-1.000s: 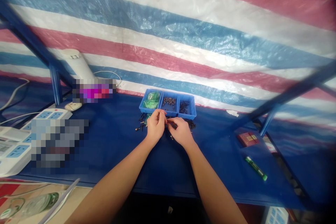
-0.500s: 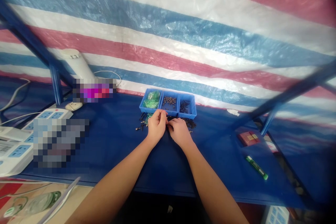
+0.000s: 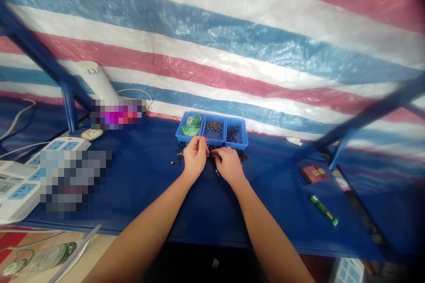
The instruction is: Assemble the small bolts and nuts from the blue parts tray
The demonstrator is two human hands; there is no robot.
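Observation:
My left hand (image 3: 195,158) is closed in a pinch just in front of the blue bins, and whatever its fingertips hold is too small to make out. Close beside it, my right hand (image 3: 228,164) has curled fingers pressed together; their contents are hidden. Dark screws (image 3: 179,147) and small metal fittings lie scattered around and under both hands. One small brass-tipped piece (image 3: 217,172) shows below the right hand. Behind stand three joined bins: green packets (image 3: 191,129) at left, small bronze-coloured fittings (image 3: 214,127) in the middle, black screws (image 3: 233,133) at right.
The blue tabletop (image 3: 142,177) carries white power strips (image 3: 25,190) and a blurred-out item at left. A white cylinder (image 3: 99,82) stands behind. At right lie a red box (image 3: 313,174) and a green tube (image 3: 323,210). Blue frame bars rise at both sides before a striped sheet.
My hands have moved slightly apart, leaving a small gap between the fingertips. A small brass-tipped piece now shows on the table below my right hand.

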